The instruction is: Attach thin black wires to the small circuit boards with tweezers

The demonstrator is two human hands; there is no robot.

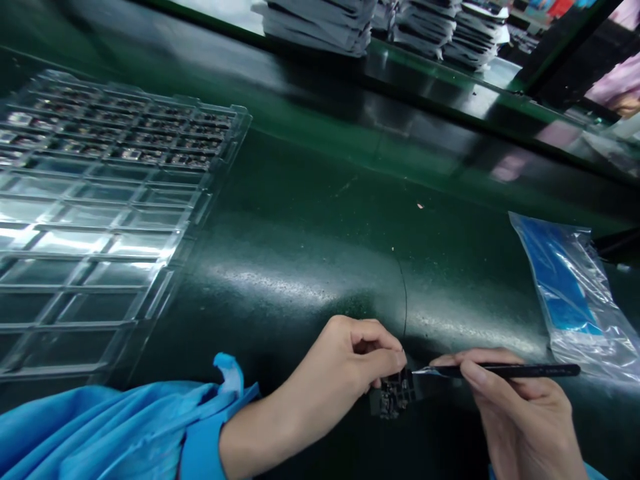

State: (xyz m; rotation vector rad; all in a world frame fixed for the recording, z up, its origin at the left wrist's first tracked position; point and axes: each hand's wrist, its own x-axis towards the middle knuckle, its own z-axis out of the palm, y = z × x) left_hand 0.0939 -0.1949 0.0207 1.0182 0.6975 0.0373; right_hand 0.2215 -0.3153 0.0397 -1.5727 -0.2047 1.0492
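Observation:
My left hand (367, 357) is closed, thumb and fingers pinched at the upper edge of a small black electronic part (393, 399) near the bottom middle. Fine details of that part are too dark to make out. Between the fingers and thumb of my right hand (520, 400) is a pair of black tweezers (520, 371), held almost level. Its bright tip points left and reaches the part beside my left fingertips. A thin dark line (405, 300) runs down the green work surface towards the left fingers; whether it is a wire or a mark I cannot tell.
On the left lies a clear plastic tray (107, 253) with small circuit boards (145, 133) in its far rows. A clear bag (580, 287) with something blue inside lies at right. Stacked grey sheets (320, 23) stand on a shelf behind the green table (310, 207).

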